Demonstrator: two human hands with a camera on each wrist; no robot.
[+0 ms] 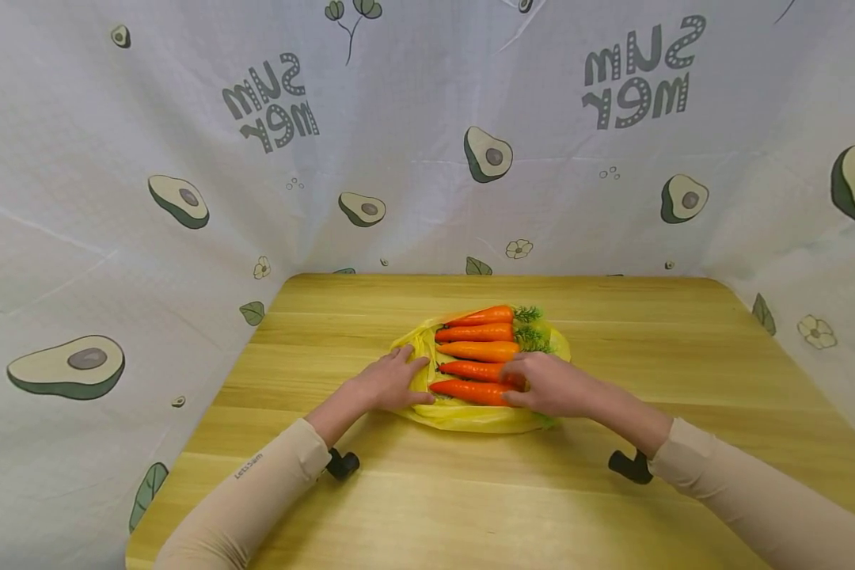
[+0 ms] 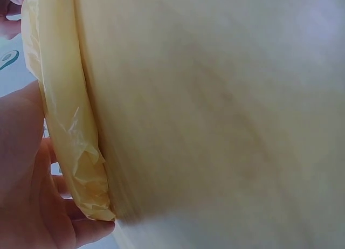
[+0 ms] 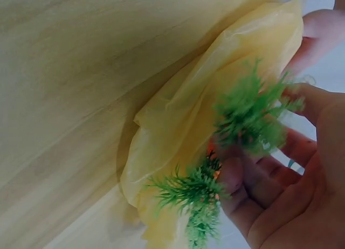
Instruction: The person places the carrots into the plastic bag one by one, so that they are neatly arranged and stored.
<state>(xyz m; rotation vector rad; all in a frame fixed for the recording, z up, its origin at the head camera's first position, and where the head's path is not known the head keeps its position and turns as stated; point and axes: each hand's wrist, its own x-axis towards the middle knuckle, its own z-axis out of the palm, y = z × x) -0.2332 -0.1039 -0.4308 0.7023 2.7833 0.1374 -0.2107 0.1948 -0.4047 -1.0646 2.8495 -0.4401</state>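
Several orange carrots (image 1: 476, 333) lie side by side on a yellow plastic bag (image 1: 470, 420), tips to the left and green tops to the right. My left hand (image 1: 390, 381) rests on the bag's left end with its fingers spread, close to the carrot tips. My right hand (image 1: 554, 385) curls its fingers round the thick end of the nearest carrot (image 1: 466, 390), partly hiding it. In the right wrist view, a blurred green top (image 3: 250, 119) stands by the fingers, and another leafy top (image 3: 197, 187) hangs over the bag.
The wooden table (image 1: 427, 499) carries the bag near its middle. A white curtain (image 1: 413, 158) printed with avocados and lettering hangs behind and along both sides. Small black devices (image 1: 343, 465) are worn at the wrists.
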